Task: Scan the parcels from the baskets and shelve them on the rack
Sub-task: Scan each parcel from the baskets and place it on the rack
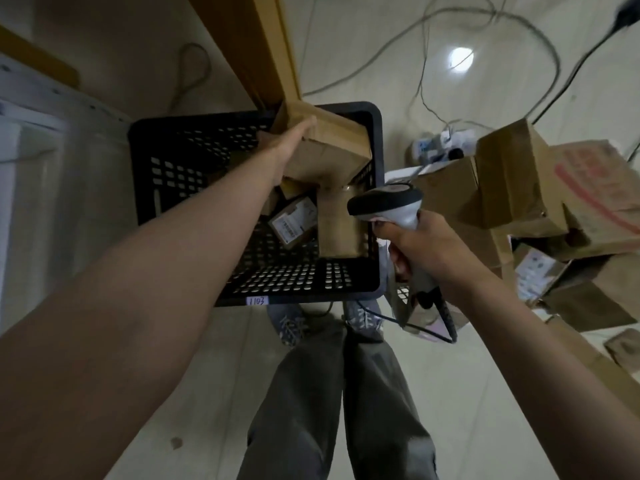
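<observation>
A black perforated basket [173, 157] stands on the floor in front of my feet. My left hand [284, 143] reaches into it and grips the side of a large brown cardboard parcel [332, 140], lifted near the basket's far right corner. A smaller parcel with a white barcode label [294, 223] and another brown box [337, 223] lie in the basket below. My right hand [422, 244] grips the handle of a grey barcode scanner [388, 202], whose head points left over the basket's right rim.
A heap of cardboard boxes [519, 188] fills the floor on the right. A wooden post [256, 46] rises behind the basket. Cables [422, 64] trail across the pale floor at the back. A white rack frame [34, 109] stands at the left.
</observation>
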`<state>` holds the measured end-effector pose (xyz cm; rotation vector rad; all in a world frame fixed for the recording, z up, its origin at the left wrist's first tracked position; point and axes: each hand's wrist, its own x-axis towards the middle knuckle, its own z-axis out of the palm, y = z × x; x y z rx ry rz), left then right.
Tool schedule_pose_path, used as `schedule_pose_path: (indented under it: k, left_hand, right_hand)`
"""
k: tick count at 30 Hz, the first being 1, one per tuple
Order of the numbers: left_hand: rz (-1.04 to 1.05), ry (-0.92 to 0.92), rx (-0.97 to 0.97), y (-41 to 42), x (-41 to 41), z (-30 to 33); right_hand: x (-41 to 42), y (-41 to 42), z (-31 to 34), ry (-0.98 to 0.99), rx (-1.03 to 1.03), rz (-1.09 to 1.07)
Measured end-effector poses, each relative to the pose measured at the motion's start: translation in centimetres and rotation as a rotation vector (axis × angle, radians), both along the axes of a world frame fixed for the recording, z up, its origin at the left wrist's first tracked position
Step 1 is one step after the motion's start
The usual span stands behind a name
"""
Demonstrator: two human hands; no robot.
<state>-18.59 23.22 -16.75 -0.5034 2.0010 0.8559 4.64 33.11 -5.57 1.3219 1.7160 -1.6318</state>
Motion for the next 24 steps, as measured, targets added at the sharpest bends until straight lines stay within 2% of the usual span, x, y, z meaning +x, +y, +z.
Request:
schedule_pose_path:
  k: [5,12,19,24]
  left_hand:
    - [-0.002,-0.136,0.125,0.0,-1.6,-3.2]
    - [0.014,-0.116,0.178,-3.8,1.5,-0.3]
    - [0.182,-0.079,0.151,-12.6,6.6,3.8]
    - [0.254,-0.042,0.178,-19.0,9.7,10.3]
  right_hand:
    - [0.6,0.6,-2.4,0.004,-0.030,-0.014]
    - [1.0,-0.5,-1.7,-0.028,-0.040,0.043]
    - [0.9,-3.0,3.5,-0.037,-0.048,0.146]
    - [-0.1,-5.6,9.2,-0.003,-0.071,0.247]
